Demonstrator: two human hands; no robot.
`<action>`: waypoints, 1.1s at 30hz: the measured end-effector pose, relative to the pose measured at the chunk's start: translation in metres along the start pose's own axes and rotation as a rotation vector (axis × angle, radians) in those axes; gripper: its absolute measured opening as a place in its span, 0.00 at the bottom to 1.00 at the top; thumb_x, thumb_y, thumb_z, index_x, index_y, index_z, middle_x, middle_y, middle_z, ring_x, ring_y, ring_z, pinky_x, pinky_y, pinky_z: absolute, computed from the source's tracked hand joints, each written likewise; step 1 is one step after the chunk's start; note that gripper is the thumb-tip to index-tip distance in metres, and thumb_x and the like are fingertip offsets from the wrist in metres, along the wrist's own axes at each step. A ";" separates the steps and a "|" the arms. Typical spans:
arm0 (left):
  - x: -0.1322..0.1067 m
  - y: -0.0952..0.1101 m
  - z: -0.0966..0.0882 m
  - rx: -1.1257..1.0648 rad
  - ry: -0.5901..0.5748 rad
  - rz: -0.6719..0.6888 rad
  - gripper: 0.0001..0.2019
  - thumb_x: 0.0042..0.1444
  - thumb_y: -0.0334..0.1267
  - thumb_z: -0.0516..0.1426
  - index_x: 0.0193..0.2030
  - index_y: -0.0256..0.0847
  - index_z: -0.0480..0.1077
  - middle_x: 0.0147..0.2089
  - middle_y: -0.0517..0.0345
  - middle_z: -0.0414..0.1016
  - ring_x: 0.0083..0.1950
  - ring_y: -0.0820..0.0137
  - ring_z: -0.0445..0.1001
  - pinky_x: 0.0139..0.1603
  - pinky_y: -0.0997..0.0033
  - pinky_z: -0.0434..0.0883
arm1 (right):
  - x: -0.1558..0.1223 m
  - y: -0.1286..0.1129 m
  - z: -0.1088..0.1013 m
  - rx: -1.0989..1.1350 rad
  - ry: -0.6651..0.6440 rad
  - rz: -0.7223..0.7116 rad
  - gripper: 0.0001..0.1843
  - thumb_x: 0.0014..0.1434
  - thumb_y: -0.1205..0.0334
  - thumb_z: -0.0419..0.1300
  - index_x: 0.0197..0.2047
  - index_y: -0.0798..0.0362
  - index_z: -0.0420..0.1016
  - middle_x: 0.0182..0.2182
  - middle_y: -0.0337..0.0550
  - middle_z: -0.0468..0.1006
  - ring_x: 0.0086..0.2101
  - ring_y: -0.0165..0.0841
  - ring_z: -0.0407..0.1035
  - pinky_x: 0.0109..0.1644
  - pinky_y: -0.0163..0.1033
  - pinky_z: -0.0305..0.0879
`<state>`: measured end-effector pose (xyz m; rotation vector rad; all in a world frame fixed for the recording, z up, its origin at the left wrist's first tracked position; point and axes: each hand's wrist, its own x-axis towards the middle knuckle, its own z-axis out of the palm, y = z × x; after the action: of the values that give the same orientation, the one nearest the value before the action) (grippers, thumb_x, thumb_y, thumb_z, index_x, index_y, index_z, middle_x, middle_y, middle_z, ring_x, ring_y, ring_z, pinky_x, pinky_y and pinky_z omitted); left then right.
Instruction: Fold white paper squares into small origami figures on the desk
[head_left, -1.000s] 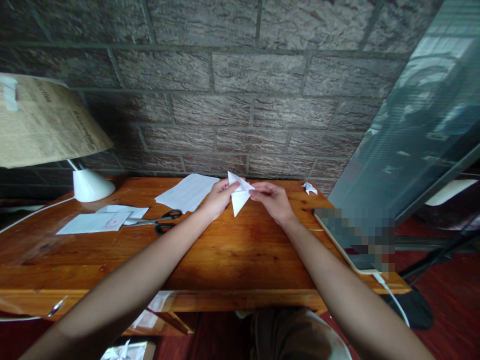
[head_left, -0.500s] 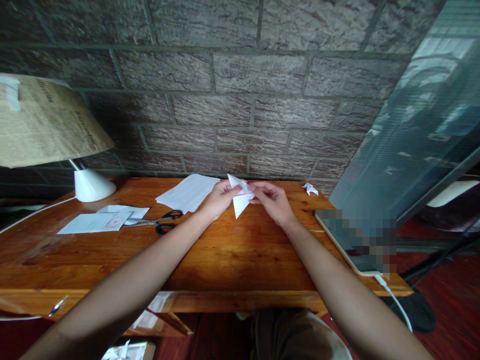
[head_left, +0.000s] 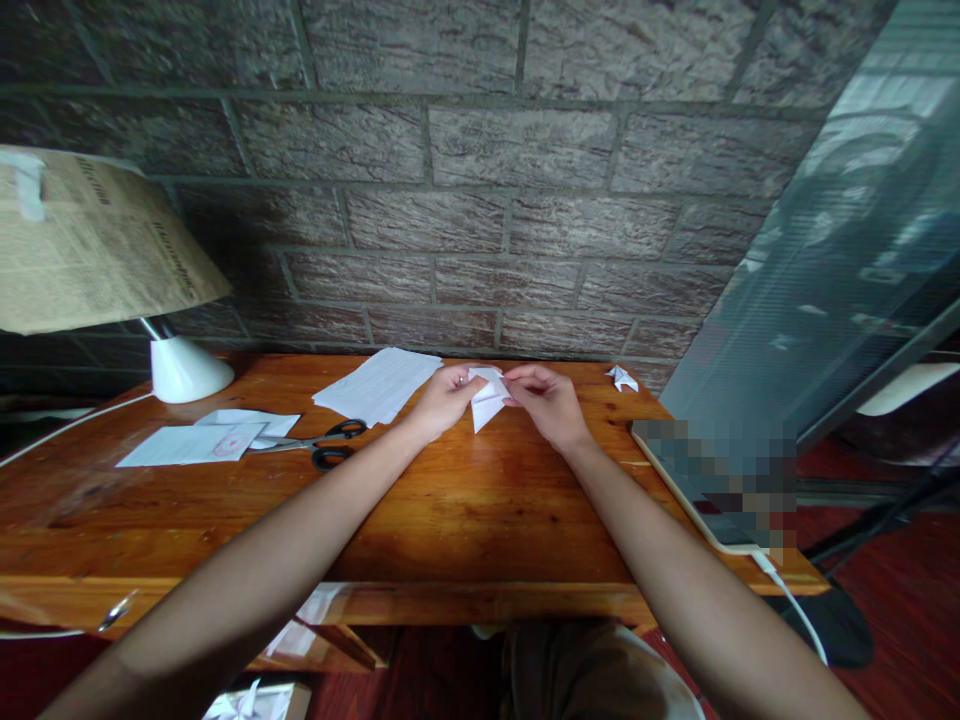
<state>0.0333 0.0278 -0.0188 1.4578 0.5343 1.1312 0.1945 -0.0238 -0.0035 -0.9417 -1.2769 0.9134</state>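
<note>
A small piece of folded white paper (head_left: 488, 400) is held above the wooden desk, one pointed corner hanging downward. My left hand (head_left: 445, 400) pinches it from the left, thumb on the near face and the other fingers behind. From the right, my right hand (head_left: 547, 402) pinches its edge between thumb and forefinger. Faint print shows on the paper. Behind my left hand lies a stack of white sheets (head_left: 377, 385). Black-handled scissors (head_left: 330, 443) rest left of my left forearm, their blades by some cut paper pieces (head_left: 195, 445).
A small folded paper figure (head_left: 622, 378) sits at the desk's back right. A tablet (head_left: 705, 490) with a white cable lies along the right edge. At the left stands a lamp (head_left: 187, 370) with a newsprint shade. A brick wall (head_left: 465, 220) rises behind the desk (head_left: 480, 520).
The folded paper's upper point, which stuck up between my hands, no longer shows; the paper looks more compact. Both hands stay in nearly the same place.
</note>
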 end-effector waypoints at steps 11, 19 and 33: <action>0.000 0.001 0.001 0.022 0.035 0.043 0.15 0.49 0.45 0.64 0.40 0.37 0.78 0.37 0.54 0.81 0.37 0.67 0.76 0.42 0.68 0.69 | 0.000 -0.002 0.002 0.005 -0.005 -0.003 0.19 0.42 0.47 0.72 0.32 0.51 0.78 0.27 0.37 0.80 0.29 0.30 0.74 0.40 0.41 0.77; 0.000 0.001 0.001 0.018 0.043 0.013 0.17 0.45 0.43 0.66 0.41 0.37 0.78 0.38 0.52 0.81 0.41 0.62 0.77 0.41 0.67 0.70 | 0.000 -0.002 0.003 0.005 0.016 0.007 0.18 0.40 0.49 0.73 0.31 0.52 0.78 0.26 0.37 0.80 0.28 0.30 0.74 0.39 0.41 0.77; -0.003 -0.002 0.002 0.006 0.032 -0.005 0.17 0.46 0.50 0.66 0.35 0.36 0.78 0.33 0.56 0.79 0.33 0.68 0.74 0.38 0.69 0.68 | 0.000 0.000 0.002 -0.068 0.075 0.008 0.21 0.42 0.44 0.71 0.29 0.52 0.77 0.25 0.38 0.79 0.27 0.31 0.73 0.33 0.39 0.78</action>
<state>0.0349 0.0249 -0.0216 1.4446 0.5644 1.1517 0.1922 -0.0241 -0.0035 -1.0258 -1.2476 0.8371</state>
